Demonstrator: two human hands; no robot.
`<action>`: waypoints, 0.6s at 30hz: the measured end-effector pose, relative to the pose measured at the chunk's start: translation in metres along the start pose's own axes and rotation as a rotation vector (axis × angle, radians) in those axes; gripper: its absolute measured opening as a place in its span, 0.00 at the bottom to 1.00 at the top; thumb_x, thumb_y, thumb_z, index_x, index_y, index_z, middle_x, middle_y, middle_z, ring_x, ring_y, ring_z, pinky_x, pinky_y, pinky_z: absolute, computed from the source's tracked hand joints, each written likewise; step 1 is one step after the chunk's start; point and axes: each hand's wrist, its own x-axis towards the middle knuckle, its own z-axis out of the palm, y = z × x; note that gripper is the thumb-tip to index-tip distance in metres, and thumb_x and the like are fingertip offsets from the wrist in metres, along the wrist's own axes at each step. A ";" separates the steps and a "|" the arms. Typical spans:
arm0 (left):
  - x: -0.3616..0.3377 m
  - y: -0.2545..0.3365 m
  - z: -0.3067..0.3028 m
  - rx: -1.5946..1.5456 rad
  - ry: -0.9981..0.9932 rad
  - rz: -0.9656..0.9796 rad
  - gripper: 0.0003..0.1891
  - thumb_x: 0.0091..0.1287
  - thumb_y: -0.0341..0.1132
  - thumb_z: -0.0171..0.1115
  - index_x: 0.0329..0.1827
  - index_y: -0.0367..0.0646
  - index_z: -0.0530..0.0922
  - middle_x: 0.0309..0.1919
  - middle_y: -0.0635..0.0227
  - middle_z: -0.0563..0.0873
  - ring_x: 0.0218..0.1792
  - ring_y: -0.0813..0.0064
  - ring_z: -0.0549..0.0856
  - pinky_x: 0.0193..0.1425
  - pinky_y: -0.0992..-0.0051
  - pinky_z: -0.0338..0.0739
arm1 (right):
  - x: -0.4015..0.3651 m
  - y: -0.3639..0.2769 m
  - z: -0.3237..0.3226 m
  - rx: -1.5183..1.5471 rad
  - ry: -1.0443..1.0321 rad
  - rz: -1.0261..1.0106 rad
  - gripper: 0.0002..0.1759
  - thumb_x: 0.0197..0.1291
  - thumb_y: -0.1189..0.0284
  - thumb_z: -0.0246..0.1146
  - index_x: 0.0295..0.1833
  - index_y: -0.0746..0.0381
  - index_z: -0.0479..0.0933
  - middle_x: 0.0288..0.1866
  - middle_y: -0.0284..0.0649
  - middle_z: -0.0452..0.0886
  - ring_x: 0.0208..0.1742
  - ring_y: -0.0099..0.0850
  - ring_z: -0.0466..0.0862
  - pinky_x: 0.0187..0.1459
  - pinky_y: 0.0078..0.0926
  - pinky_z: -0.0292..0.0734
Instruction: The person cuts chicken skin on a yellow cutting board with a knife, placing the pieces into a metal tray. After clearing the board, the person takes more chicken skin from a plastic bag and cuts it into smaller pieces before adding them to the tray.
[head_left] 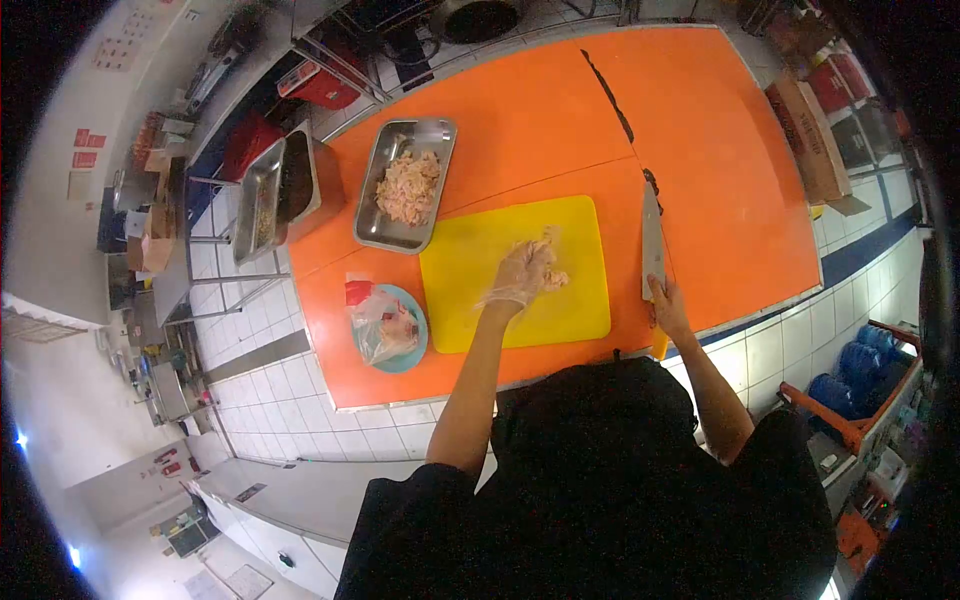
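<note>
My left hand [524,274], in a clear plastic glove, is over the yellow cutting board [460,315]. Its fingers curl round pale chopped meat [553,278], and some pieces stick out past the fingertips. To the right of the board, my right hand [668,308] is bare and closed on a large knife [652,240]. The wide blade points away from me, and part of the yellow handle shows below the hand. A steel pan [365,215] behind the board's left side contains a heap of chopped pale meat [410,188].
Left of the board, a light blue plate [405,362] carries a clear plastic bag [383,335] with pinkish contents. A deep steel container [312,190] stands at the orange table's [520,120] left edge. Beyond the right edge is a cardboard box [810,140].
</note>
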 end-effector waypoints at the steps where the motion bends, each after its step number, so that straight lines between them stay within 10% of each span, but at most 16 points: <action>1: -0.001 -0.002 -0.001 0.002 -0.001 0.002 0.17 0.80 0.45 0.59 0.54 0.39 0.83 0.41 0.63 0.90 0.38 0.74 0.89 0.41 0.70 0.83 | 0.001 0.002 -0.001 0.002 0.001 -0.001 0.17 0.79 0.57 0.57 0.49 0.61 0.76 0.24 0.32 0.74 0.16 0.22 0.72 0.15 0.25 0.67; 6: -0.004 -0.018 -0.009 -0.251 0.236 0.395 0.19 0.75 0.47 0.64 0.50 0.37 0.86 0.40 0.61 0.90 0.39 0.72 0.88 0.45 0.69 0.80 | 0.000 0.002 -0.001 -0.007 -0.033 -0.100 0.21 0.79 0.51 0.57 0.50 0.60 0.72 0.21 0.32 0.71 0.13 0.23 0.72 0.13 0.26 0.70; 13: -0.024 -0.024 -0.027 -0.638 0.374 0.056 0.05 0.71 0.33 0.69 0.42 0.42 0.83 0.36 0.64 0.90 0.34 0.74 0.88 0.37 0.73 0.82 | 0.003 0.008 -0.001 0.007 0.028 -0.082 0.19 0.79 0.53 0.58 0.48 0.60 0.74 0.20 0.32 0.71 0.13 0.23 0.72 0.14 0.26 0.70; 18: -0.040 -0.048 -0.048 -0.631 0.468 0.108 0.08 0.76 0.35 0.66 0.43 0.43 0.75 0.35 0.63 0.89 0.33 0.74 0.88 0.37 0.74 0.83 | -0.023 -0.061 0.030 -0.500 -0.287 -0.050 0.22 0.79 0.52 0.55 0.53 0.62 0.79 0.25 0.42 0.80 0.21 0.35 0.82 0.21 0.41 0.75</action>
